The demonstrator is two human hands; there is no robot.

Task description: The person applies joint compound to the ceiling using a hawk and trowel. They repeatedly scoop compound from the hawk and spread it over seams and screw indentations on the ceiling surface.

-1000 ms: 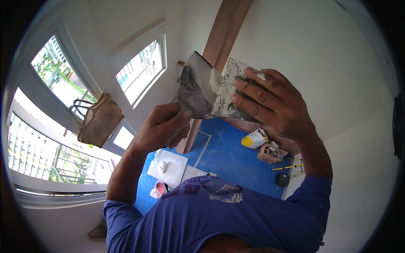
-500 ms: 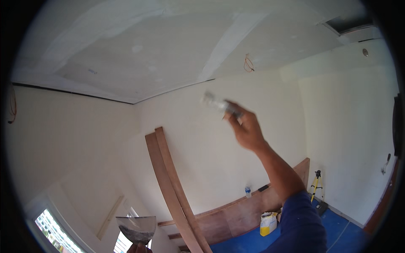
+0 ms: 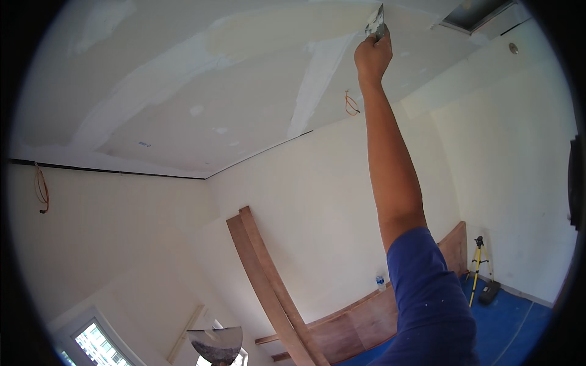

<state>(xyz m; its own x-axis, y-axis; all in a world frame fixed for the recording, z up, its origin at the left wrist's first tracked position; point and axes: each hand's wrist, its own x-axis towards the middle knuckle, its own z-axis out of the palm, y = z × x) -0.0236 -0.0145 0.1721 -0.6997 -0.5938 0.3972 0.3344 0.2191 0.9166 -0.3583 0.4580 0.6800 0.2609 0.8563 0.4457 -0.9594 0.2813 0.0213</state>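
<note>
My right hand (image 3: 373, 56) reaches high overhead on a stretched arm, closed around a small putty knife (image 3: 375, 23) with pale filler on its blade. The blade is at the ceiling (image 3: 256, 73), by the end of a pale filler band; whether it touches, I cannot tell. At the lower edge stands a wide putty knife (image 3: 215, 344), blade upward, smeared with grey filler. My left hand holds it from below, almost wholly cut off by the picture's edge.
Two long brown boards (image 3: 271, 287) lean against the wall. Low brown panels (image 3: 351, 317) run along it, with a water bottle (image 3: 381, 282) on top. A yellow tripod (image 3: 477, 268) stands on blue floor covering (image 3: 513, 323). Orange cable (image 3: 351, 104) hangs from the ceiling, near an open hatch (image 3: 476, 13).
My right hand has risen from in front of the wall to the ceiling, carrying the small putty knife. The view has tilted upward. The wide putty knife sits slightly lower and further right.
</note>
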